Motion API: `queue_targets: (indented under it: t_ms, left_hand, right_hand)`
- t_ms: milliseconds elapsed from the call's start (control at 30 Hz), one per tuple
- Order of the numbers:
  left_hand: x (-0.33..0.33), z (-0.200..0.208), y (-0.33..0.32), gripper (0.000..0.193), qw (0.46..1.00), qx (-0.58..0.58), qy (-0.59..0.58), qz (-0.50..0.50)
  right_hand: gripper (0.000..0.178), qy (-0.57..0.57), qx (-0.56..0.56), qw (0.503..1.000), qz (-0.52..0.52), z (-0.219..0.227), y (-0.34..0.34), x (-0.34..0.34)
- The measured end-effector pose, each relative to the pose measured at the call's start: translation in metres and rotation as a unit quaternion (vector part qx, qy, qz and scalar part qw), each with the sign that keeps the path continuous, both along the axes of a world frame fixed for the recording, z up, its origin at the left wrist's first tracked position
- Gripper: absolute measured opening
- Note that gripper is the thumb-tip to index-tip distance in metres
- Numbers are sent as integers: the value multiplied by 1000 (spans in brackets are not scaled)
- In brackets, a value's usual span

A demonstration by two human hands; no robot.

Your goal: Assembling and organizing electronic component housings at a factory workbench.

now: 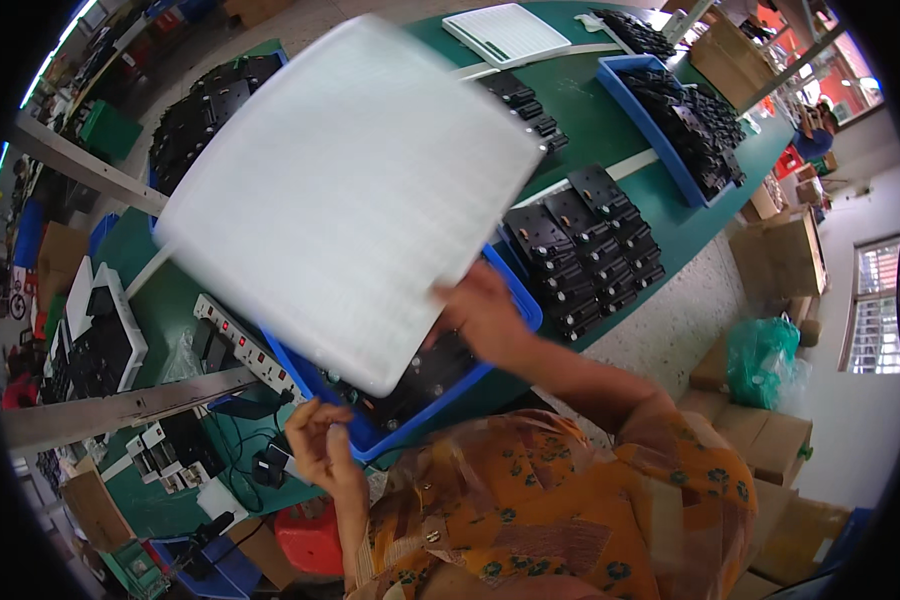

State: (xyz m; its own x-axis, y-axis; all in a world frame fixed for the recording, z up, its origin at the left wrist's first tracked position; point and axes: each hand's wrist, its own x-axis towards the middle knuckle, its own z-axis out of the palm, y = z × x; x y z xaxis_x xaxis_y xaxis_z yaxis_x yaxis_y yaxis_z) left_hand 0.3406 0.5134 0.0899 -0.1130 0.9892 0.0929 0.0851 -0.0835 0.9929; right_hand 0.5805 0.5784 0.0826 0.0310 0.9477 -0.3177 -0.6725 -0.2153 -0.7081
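Observation:
A white, shallow plastic tray (360,190) is raised and tilted over the bench, smeared by motion. My right hand (482,312) grips its near right edge, the fingers partly behind it. Below and left of the tray's near corner, my left hand (322,442) is loosely curled, its fingers somewhat apart and nothing visible in them. Under the tray stands a blue bin (410,425) with black parts (435,375) in it; the tray hides much of its inside.
Rows of black parts (585,250) stand right of the bin on the green table (685,235). Farther back are a filled blue bin (685,130) and another white tray (505,35). A power strip (245,345) and a metal post (130,410) lie to the left.

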Motion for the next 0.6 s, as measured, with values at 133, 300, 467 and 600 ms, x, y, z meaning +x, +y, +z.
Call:
queue_targets:
  t_ms: [133, 300, 467, 600]
  left_hand:
    - [11, -36, 17, 25, 973, 41, 222, -44]
    - [32, -60, 34, 22, 951, 63, 284, -104]
    - [27, -73, 28, 18, 945, 56, 301, -112]
    - [23, -80, 21, 18, 936, 60, 329, -109]
  right_hand:
    - [27, -83, 6, 965, -249, -42, 50, 104]
    - [27, -97, -56, 948, -299, -107, 101, 222]
    - [25, -104, -121, 947, -280, -141, 162, 277]
    - [28, -156, -111, 952, -240, -156, 216, 325]
